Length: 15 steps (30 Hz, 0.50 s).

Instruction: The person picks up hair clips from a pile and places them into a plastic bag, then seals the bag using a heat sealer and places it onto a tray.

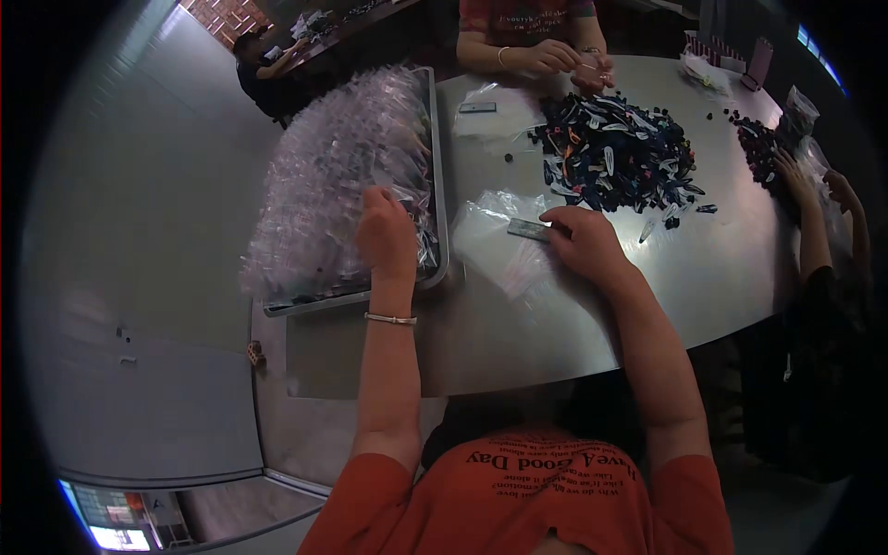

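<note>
My left hand (387,229) is closed over the right part of a grey tray (439,185) heaped with small clear bags (324,176); its fingers pinch what looks like a clear bag. On the table, my right hand (585,242) has its thumb and fingers on the end of a small dark metal bar (528,229). That bar lies across a stack of flat clear bags (495,250). Beyond my right hand is a large pile of dark hair clips (615,153), and a few loose clips lie at its near edge.
Across the table (518,342), a person's hands (569,65) hold a small item. At the right, another person's hands (809,190) are by a smaller dark pile (758,148). A second bar (477,107) lies on bags. A person (259,69) sits farther back.
</note>
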Each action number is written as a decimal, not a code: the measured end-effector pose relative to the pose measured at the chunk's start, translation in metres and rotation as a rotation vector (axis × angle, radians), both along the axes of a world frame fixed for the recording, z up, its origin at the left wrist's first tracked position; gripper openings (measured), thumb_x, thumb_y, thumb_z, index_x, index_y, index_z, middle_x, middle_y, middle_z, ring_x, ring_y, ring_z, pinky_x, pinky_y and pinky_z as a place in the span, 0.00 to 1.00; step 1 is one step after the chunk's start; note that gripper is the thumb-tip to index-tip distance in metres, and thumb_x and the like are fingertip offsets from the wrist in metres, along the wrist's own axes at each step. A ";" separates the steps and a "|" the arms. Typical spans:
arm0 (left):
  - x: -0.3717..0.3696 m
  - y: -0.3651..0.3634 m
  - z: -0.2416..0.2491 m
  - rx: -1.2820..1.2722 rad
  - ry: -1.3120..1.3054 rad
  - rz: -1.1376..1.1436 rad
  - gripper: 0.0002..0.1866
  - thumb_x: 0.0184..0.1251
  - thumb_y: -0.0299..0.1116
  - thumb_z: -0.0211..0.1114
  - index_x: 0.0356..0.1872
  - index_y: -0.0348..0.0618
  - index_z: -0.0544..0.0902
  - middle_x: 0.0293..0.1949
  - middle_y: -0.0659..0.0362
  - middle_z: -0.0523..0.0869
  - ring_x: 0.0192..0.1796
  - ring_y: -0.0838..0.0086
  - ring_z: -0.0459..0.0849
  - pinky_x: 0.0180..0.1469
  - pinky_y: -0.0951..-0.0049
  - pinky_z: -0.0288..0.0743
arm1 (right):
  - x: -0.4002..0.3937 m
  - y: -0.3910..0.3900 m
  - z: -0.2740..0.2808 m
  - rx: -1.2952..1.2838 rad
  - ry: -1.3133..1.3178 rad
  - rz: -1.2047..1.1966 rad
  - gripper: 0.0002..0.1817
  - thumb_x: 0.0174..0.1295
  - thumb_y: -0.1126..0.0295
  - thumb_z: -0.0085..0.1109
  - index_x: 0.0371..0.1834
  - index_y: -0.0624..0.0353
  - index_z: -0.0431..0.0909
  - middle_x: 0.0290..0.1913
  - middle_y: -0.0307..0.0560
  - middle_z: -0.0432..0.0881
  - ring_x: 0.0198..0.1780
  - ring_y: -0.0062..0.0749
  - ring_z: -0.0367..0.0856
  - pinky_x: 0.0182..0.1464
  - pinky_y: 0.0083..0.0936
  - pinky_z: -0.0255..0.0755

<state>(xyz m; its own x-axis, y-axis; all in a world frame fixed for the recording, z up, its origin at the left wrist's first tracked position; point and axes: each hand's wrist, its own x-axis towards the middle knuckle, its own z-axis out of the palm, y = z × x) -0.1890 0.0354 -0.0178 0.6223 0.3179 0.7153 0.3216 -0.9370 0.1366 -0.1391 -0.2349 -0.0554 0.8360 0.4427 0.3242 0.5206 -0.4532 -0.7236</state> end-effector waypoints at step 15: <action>-0.003 -0.006 0.002 0.084 0.107 0.038 0.08 0.64 0.34 0.58 0.40 0.46 0.70 0.34 0.55 0.83 0.32 0.60 0.85 0.31 0.63 0.79 | -0.007 0.012 -0.001 0.047 -0.133 0.058 0.09 0.54 0.70 0.60 0.39 0.55 0.82 0.38 0.48 0.82 0.38 0.42 0.81 0.40 0.32 0.75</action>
<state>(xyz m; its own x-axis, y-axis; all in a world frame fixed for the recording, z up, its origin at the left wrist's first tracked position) -0.1918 0.0296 -0.0159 0.6851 0.2844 0.6706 0.3652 -0.9307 0.0216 -0.1463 -0.2232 -0.0566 0.7579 0.4705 0.4519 0.6375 -0.3872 -0.6661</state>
